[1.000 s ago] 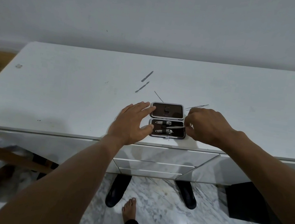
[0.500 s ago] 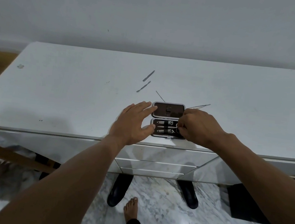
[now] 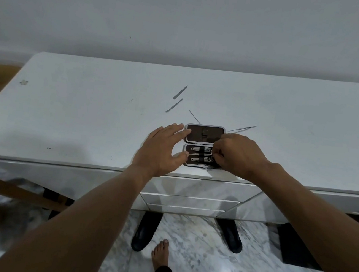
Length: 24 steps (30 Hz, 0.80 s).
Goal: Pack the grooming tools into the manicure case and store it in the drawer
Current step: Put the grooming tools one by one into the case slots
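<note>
Item: small dark rectangular manicure case with silver rim (image 3: pixel 203 146), lying open near the front edge of my white counter (image 3: pixel 86 113). Lower tray holds two silver nail clippers (image 3: pixel 201 154) under straps, a slim tool between them. My left hand (image 3: pixel 162 150) rests at the case's left side, fingers (image 3: pixel 180 128) spread, tips touching both halves. My right hand (image 3: pixel 239 158) covers the tray's right end, fingers pinching that slim tool. Loose: four thin metal grooming tools (image 3: pixel 180 92) on the counter behind the case.
</note>
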Available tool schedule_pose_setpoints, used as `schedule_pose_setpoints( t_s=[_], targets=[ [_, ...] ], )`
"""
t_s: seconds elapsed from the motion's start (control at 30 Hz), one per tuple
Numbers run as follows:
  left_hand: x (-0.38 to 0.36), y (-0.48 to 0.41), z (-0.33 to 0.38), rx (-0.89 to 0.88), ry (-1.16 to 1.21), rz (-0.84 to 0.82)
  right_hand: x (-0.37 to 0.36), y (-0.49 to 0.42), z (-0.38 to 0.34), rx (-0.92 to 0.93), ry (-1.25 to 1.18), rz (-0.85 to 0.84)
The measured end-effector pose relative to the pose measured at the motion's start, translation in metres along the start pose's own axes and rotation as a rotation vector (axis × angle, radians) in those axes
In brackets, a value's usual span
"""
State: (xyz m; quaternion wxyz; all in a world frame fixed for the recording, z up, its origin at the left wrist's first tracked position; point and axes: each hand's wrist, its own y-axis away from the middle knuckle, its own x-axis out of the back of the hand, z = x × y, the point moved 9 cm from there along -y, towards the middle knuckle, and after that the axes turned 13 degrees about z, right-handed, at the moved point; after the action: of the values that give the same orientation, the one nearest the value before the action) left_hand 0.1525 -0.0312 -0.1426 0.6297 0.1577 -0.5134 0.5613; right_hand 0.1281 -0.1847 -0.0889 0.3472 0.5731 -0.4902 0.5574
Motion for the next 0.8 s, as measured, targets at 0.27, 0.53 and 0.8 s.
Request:
schedule_pose_setpoints(
  t_s=[0.27, 0.53, 0.8],
  targets=[
    [-0.001, 0.0, 0.0, 0.007, 0.012, -0.008, -0.001, 0.0, -0.001, -0.004, -0.012, -0.007],
    [-0.001, 0.0, 0.0, 0.009, 0.01, -0.015, -0.002, 0.001, 0.001, -0.023, -0.022, -0.031],
    [-0.001, 0.0, 0.001, 0.01, 0.012, -0.024, 0.019, -0.013, 0.036, -0.165, 0.028, 0.127]
  ],
)
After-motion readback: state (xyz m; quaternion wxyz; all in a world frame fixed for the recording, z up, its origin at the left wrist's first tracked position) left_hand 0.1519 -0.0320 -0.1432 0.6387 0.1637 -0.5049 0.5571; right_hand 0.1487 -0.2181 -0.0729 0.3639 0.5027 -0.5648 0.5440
